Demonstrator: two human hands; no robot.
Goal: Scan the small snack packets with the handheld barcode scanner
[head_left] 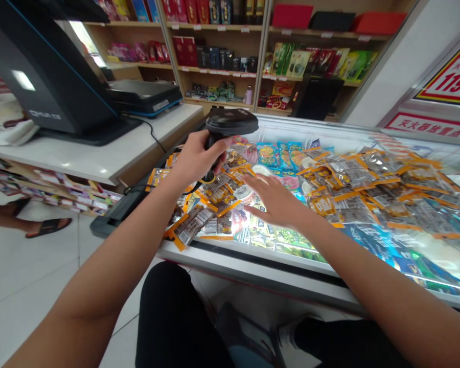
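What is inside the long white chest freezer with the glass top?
Inside the freezer, blue printed packets and green printed packets are visible. Clear plastic packets with orange edges, piled on top, and the right hand hide other parts; I cannot tell what lies beneath them.

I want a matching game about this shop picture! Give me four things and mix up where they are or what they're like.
Column one:
1. Scanner
2. Right hand
3. Black sandal
4. Pink bottle

Column two:
A. On a foot at the tiled floor
B. Standing on the wooden shelves
C. Held in the left hand
D. Spread open, near orange-edged packets

Right pairs: 1-C, 2-D, 3-A, 4-B
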